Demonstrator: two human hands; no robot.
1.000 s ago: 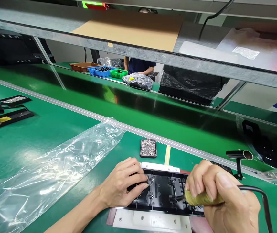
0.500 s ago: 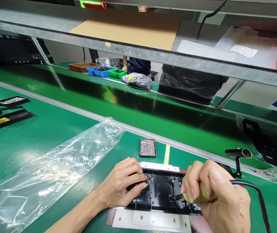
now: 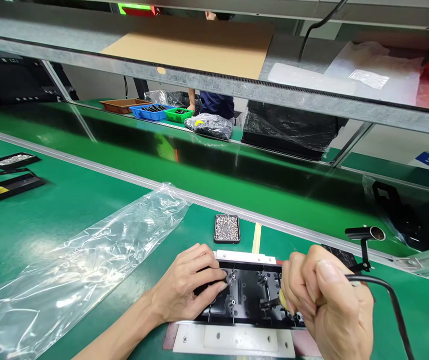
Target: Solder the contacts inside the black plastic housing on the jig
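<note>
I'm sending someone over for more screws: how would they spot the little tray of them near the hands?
On the near green table, look just beyond the black plastic part that the left hand steadies. The screw tray lies there, beside a yellow stripe. It is the only small, dark, rounded rectangle filled with glittering silver bits.

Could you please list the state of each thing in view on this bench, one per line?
Black plastic part: lying flat in a white holder, inner side up.
White holder: flat on the green bench.
Left hand: resting on the part's left end, fingers pressing it.
Right hand: closed around a corded tool.
Corded tool: tip at the part.
Screw tray: open, full.
Clear bag: empty, crumpled flat.
</note>
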